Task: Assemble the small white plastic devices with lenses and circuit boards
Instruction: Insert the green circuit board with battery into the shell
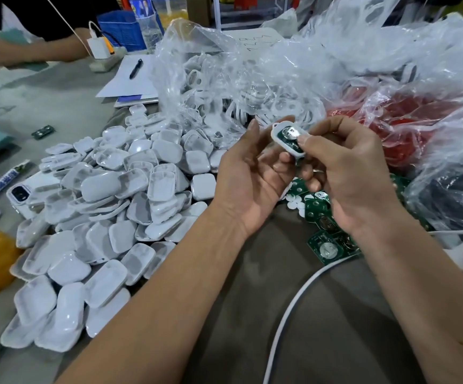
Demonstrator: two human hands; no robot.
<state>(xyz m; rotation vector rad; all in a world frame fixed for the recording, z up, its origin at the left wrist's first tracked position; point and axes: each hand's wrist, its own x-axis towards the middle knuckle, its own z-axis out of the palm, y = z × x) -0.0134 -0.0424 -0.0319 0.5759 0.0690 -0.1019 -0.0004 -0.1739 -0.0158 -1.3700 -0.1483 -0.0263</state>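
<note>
Surveying largest first: clear plastic bags spread across the back of the bench, one holding white frames, another red parts. Below them, left of centre, a big heap of white shells lies loose on the table; whether these are finished units or bare covers cannot be told. A smaller scatter of green circuit boards sits under the right wrist, so stock remains to be fitted. Left hand is half open, palm up, fingertips curled to cradle the white housing from below. Right hand pinches the same housing, thumb pressing its near edge. A green board with a silvery round part sits inside the housing. Judgement: board is seated or nearly so; closing this unit is left, and many more follow.
</note>
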